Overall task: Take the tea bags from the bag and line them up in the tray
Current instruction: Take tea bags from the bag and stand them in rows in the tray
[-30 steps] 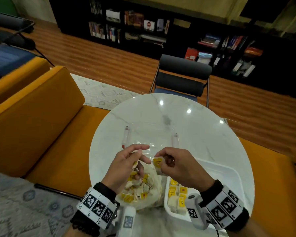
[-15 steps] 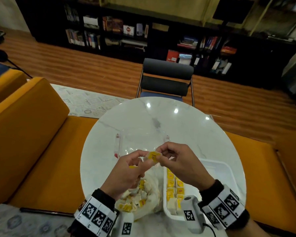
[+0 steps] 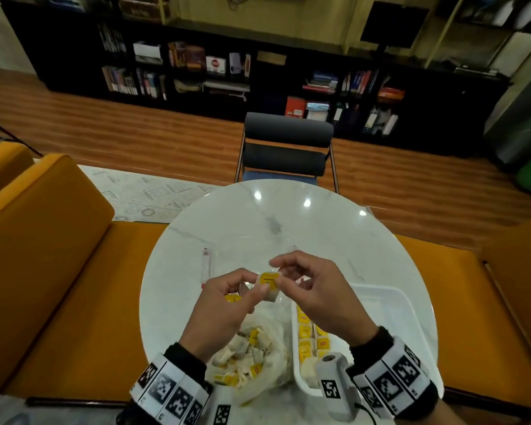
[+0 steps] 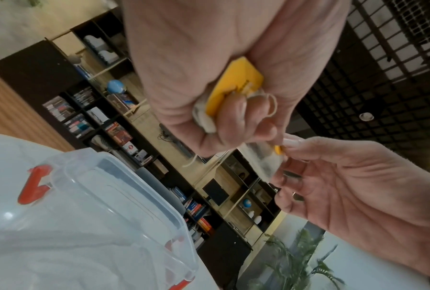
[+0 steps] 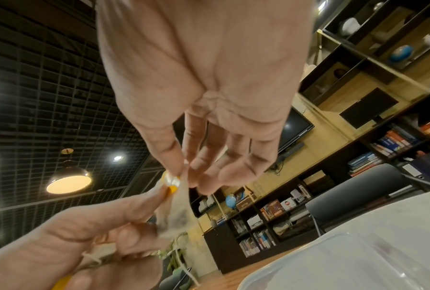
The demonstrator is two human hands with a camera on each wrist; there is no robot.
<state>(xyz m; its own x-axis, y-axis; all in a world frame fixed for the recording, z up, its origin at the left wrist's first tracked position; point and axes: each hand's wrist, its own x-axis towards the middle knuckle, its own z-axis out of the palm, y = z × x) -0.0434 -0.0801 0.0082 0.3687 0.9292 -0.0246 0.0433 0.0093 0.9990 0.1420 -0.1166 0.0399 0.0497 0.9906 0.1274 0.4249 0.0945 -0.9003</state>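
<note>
Above the round marble table (image 3: 319, 240), a tea bag (image 3: 269, 279) with a yellow tag hangs between both hands. My right hand (image 3: 276, 272) pinches its top between thumb and forefinger (image 5: 177, 177), and the pouch (image 5: 180, 213) dangles below. My left hand (image 3: 256, 284) pinches the same tea bag from the left. Its curled fingers also grip a second tea bag (image 4: 233, 86) in the palm. Below the hands lies the clear plastic bag (image 3: 252, 354), full of tea bags. The white tray (image 3: 396, 305) stands to its right, with tea bags (image 3: 307, 335) lined up along its left side.
A clear lid (image 4: 84, 206) with red clips (image 3: 207, 265) lies on the table beyond the hands. A dark chair (image 3: 285, 148) stands at the table's far side. Orange sofas (image 3: 43, 240) flank the table left and right.
Both hands rose from the bag's mouth and met. The tea bag that the right hand held alone is now pinched by both hands.
</note>
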